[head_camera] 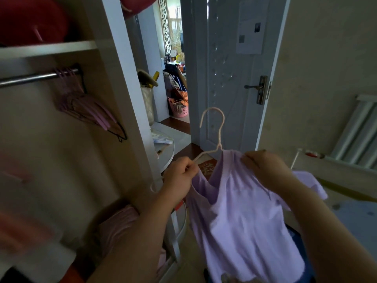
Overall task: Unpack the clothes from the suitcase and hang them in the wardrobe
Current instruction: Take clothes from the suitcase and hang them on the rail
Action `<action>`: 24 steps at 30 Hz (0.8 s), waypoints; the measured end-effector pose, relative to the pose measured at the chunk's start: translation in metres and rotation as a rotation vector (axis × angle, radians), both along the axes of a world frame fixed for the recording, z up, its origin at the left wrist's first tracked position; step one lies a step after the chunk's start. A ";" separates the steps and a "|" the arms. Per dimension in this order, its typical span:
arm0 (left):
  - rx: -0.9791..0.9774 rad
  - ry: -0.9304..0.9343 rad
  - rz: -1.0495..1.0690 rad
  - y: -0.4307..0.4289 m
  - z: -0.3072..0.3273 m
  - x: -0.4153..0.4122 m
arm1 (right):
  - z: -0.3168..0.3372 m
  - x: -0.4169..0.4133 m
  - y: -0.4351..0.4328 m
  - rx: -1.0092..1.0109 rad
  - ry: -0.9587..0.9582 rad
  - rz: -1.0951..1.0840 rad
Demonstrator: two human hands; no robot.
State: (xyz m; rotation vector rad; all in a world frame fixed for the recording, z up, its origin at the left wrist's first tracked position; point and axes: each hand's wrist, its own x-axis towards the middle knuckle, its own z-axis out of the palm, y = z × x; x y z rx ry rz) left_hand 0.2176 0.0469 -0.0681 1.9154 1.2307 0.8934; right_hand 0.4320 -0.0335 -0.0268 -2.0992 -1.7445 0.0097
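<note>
Pinching the bare arm of a pale wire hanger (213, 108) in the left grip (181, 172), clenched tight round it. Grasping the lilac T-shirt (240, 217) at its shoulder with the right grip (263, 168), bunching the fabric over the hanger's other arm. Held up in mid-air just right of the open wardrobe (114, 58), hook upright, hem hanging down between both forearms, collar sagging off the bare side. Inside the wardrobe, up left: a metal rail (30, 78) with a bunch of pink hangers (81, 103) at its right end. Behind the hook: a pale door (230, 78), ajar.
</note>
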 end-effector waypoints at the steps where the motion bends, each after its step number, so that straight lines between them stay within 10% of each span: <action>1: -0.013 0.012 -0.001 0.000 0.000 0.001 | 0.000 -0.005 0.000 0.062 0.051 0.019; 10: 0.064 0.110 -0.075 -0.003 -0.009 0.012 | 0.001 -0.015 0.006 -0.028 0.219 0.112; 15: 0.341 0.285 0.365 0.006 -0.016 -0.012 | -0.003 -0.009 0.002 0.232 0.442 -0.025; 20: -0.659 -0.560 0.451 0.019 -0.027 -0.033 | 0.010 -0.010 -0.005 0.252 0.545 0.081; 24: -0.821 -1.037 0.481 0.013 -0.022 -0.040 | 0.003 -0.004 -0.006 0.185 0.451 0.156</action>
